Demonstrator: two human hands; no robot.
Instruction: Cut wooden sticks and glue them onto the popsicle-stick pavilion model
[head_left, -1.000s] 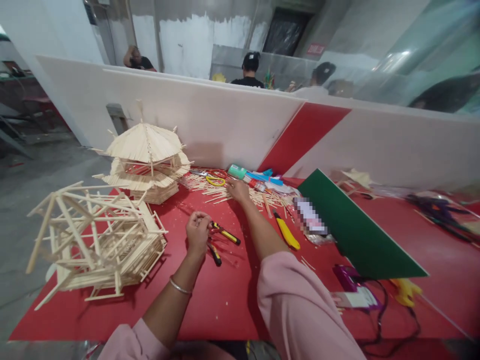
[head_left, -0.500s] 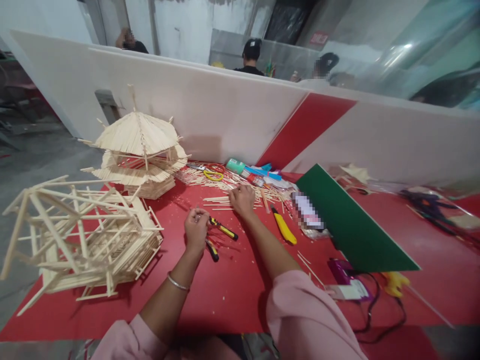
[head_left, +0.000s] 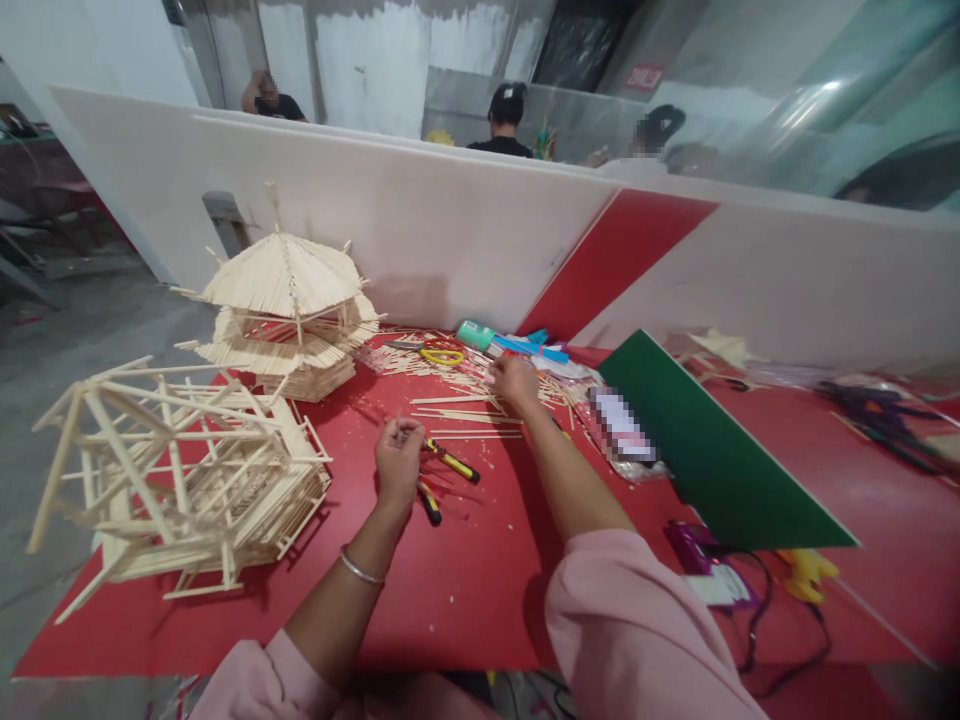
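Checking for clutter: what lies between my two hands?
In the head view, loose wooden sticks and a yellow-black cutter handle lie between left hand and right hand.

A craft workshop. A red table [head_left: 465, 600] carries a finished pagoda [head_left: 289, 300] and a bare frame [head_left: 180, 470], both built of thin wooden sticks [head_left: 465, 410], with more lying loose beside pliers [head_left: 442, 470] and scissors [head_left: 439, 352]. Behind a white-and-red partition [head_left: 450, 240], other people [head_left: 506, 115] sit at benches under rough, half-painted walls [head_left: 375, 60].

green board [head_left: 712, 450], perhaps glue gun [head_left: 806, 575] beside
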